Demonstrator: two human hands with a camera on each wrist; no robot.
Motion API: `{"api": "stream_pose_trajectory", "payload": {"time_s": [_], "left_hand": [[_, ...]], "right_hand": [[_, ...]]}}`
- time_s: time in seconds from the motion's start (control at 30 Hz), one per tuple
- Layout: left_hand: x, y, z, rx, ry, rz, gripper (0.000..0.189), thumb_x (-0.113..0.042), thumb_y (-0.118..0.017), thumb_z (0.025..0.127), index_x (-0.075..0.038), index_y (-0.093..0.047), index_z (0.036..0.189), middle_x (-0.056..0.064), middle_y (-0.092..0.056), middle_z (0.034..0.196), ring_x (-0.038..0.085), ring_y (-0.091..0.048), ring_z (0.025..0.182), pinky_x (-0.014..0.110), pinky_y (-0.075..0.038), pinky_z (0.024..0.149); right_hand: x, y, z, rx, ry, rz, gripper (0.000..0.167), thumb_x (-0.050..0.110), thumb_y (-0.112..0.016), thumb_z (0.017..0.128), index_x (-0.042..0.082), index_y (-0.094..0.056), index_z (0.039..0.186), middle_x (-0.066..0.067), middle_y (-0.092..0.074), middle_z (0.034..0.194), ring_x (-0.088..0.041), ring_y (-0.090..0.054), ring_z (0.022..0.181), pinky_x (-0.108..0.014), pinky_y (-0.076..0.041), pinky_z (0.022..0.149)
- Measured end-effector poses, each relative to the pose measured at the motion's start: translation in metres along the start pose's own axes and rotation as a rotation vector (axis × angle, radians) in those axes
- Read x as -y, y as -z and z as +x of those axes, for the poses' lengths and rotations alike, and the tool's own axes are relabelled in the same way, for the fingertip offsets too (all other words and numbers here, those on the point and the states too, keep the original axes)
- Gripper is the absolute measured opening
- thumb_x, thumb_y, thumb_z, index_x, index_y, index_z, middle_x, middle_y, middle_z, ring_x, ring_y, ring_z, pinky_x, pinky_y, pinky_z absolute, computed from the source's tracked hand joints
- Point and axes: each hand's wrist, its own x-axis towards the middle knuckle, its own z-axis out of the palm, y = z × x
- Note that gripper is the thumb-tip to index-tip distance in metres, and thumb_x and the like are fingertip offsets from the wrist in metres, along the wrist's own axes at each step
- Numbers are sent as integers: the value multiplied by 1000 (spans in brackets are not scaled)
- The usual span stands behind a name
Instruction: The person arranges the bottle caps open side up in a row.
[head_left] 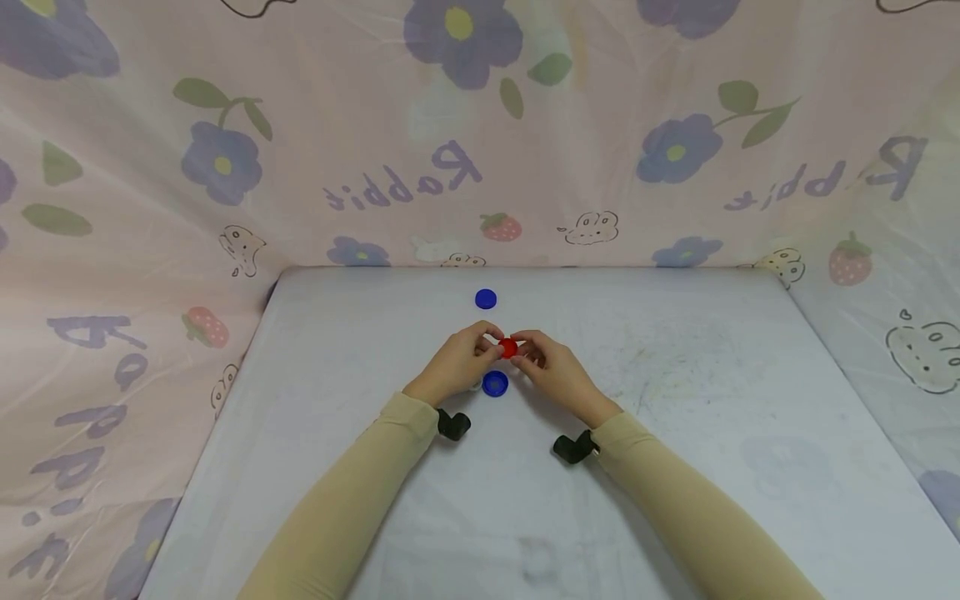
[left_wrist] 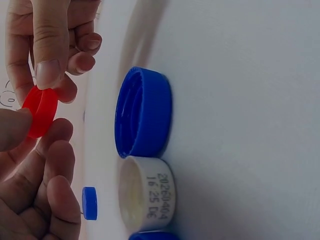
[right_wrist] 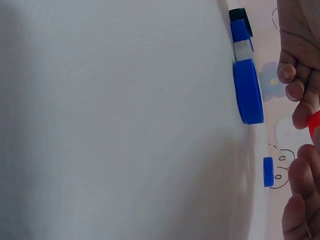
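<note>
A red bottle cap [head_left: 507, 348] is held up between my two hands above the table. My left hand [head_left: 459, 360] pinches its left side between thumb and fingers. The fingertips of my right hand [head_left: 558, 375] grip the other side. Just below the hands on the table sits a blue cap [left_wrist: 145, 112], hollow side up. Touching it is a smaller white cap [left_wrist: 160, 194] with printed digits on its side. Beyond the white one, another blue cap [left_wrist: 152, 235] shows only in part; in the head view the left hand hides it.
Farther back on the table lies a blue cap [head_left: 486, 298]. A dark object [right_wrist: 245, 19] shows behind the row of caps in the right wrist view. The white tabletop [head_left: 675, 467] is bordered by a hanging patterned cloth [head_left: 570, 150] at the back and sides.
</note>
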Motion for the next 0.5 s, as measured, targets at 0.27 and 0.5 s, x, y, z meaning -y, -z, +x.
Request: {"api": "stream_pose_trajectory", "payload": {"time_s": [0.27, 0.5], "left_hand": [[0, -2, -2, 19, 13, 19, 29, -18, -65, 94, -16, -57, 121, -2, -64, 97, 12, -61, 82, 26, -52, 69], [1, -4, -1, 33, -1, 45, 31, -13, -67, 90, -15, -57, 120, -3, -63, 93, 11, -60, 83, 27, -50, 73]], "right_hand": [[-2, 0, -2, 14, 1, 4, 35, 22, -62, 96, 16, -54, 130, 2, -64, 95, -15, -56, 74, -31, -49, 60], [-4, 0, -4, 32, -3, -2, 35, 24, -62, 96, 15, -55, 129, 2, -64, 95, -14, -57, 73, -30, -49, 61]]}}
